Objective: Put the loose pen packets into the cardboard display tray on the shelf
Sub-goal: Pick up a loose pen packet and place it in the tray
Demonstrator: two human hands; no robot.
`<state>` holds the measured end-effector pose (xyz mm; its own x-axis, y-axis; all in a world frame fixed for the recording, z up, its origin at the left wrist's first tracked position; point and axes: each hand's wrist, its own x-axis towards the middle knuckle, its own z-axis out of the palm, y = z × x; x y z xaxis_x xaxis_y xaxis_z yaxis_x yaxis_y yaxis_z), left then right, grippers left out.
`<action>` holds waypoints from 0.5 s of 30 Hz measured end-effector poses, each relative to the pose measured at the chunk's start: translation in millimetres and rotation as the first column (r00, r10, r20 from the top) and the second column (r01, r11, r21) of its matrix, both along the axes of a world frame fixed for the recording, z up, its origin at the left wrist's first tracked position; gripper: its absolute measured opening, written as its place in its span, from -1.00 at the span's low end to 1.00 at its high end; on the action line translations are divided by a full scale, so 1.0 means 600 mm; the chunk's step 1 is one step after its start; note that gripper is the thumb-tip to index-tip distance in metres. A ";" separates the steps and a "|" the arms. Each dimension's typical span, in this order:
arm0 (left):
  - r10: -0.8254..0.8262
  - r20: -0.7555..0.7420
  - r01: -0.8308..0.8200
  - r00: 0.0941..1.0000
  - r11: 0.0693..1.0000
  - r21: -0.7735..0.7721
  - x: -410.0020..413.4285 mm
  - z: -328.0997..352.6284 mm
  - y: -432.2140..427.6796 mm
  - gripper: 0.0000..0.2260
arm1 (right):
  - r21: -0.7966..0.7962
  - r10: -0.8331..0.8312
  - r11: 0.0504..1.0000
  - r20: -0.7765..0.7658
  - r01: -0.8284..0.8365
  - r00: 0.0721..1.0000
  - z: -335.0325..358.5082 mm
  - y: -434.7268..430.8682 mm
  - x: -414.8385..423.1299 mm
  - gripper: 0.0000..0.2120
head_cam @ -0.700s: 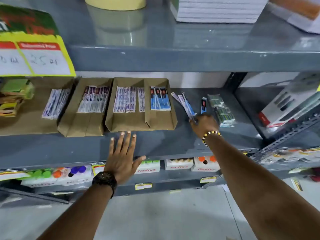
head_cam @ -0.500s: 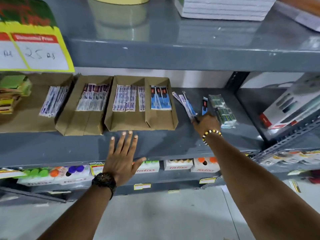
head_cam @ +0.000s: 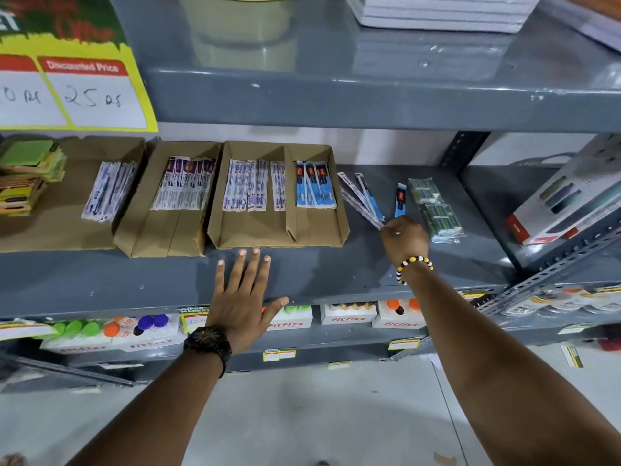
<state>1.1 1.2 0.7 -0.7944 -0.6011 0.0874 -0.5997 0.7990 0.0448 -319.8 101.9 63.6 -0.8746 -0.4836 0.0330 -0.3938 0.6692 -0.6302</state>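
A two-compartment cardboard display tray (head_cam: 255,235) sits on the grey middle shelf; its right compartment holds blue pen packets (head_cam: 314,190), its left one white packets (head_cam: 248,186). Just right of the tray, a few loose pen packets (head_cam: 361,196) fan out on the shelf, and my right hand (head_cam: 405,238) pinches their near ends. One more blue packet (head_cam: 400,200) lies alone beside them. My left hand (head_cam: 243,297) hovers flat with fingers spread, in front of the tray's near edge, holding nothing.
Another cardboard tray (head_cam: 164,230) with purple packets stands to the left, and a third with white packets (head_cam: 107,191) beyond it. Green bundled packs (head_cam: 435,210) lie right of my right hand. A shelf upright (head_cam: 462,149) and a boxed item (head_cam: 568,200) stand further right.
My right hand has closed its fingers on the near ends of the fanned packets and lifted them slightly. My left hand stays spread in front of the tray.
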 end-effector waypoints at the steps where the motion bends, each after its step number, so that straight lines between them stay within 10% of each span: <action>1: 0.004 0.010 -0.005 1.000 1.000 0.027 0.001 0.003 0.000 -0.26 | -0.059 0.001 0.998 0.005 -0.001 1.000 0.003 0.006 0.002 -0.88; 10: 0.116 -0.499 0.010 0.859 0.970 0.244 -0.030 0.115 -0.014 -0.50 | -0.580 0.079 0.814 0.176 0.038 0.981 0.089 0.087 -0.011 -0.77; 15: 0.399 -0.592 0.158 0.700 0.722 0.673 -0.061 0.216 -0.023 -0.52 | -0.723 0.288 0.690 0.319 0.035 0.903 0.139 0.117 0.014 -0.87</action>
